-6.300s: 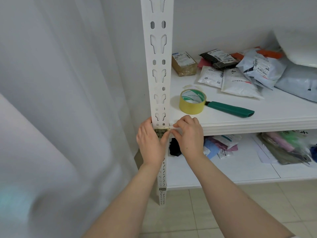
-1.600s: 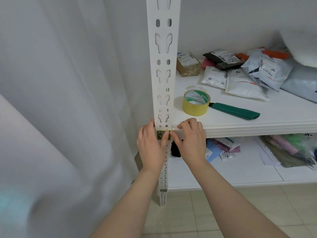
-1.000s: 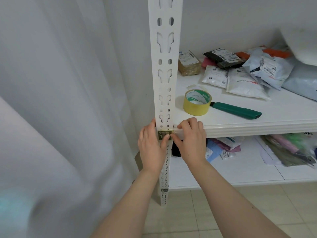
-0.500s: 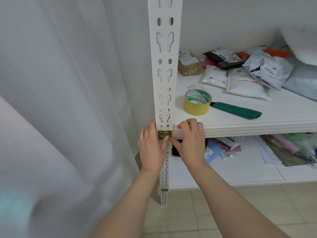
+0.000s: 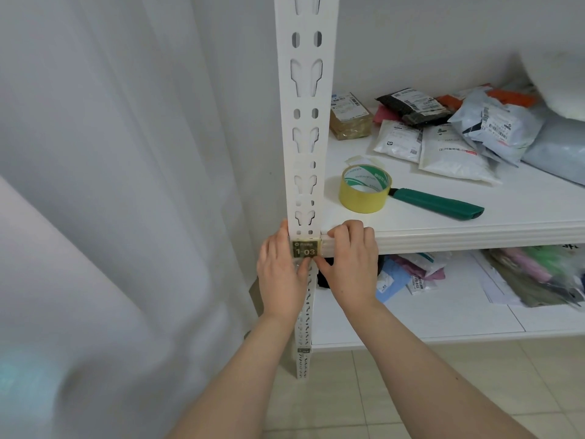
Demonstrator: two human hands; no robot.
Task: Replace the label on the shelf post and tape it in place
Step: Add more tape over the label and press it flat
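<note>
A small dark label (image 5: 305, 249) reading 1-03 sits on the white slotted shelf post (image 5: 305, 122), level with the shelf edge (image 5: 474, 237), under a strip of clear yellowish tape. My left hand (image 5: 280, 274) lies along the post's left side, its thumb pressing the post just below the label. My right hand (image 5: 349, 264) presses bent fingers on the shelf edge beside the label, thumb tip meeting the left thumb beneath it. A yellow tape roll (image 5: 364, 188) stands on the shelf behind.
A green-handled cutter (image 5: 440, 204) lies beside the roll. Several mail parcels (image 5: 443, 134) are piled at the back of the shelf. More bags (image 5: 538, 277) lie on the lower shelf. A white curtain (image 5: 110, 185) hangs on the left.
Both thumbs have slid down off the label, so its whole face now shows. The hands otherwise stay at the post.
</note>
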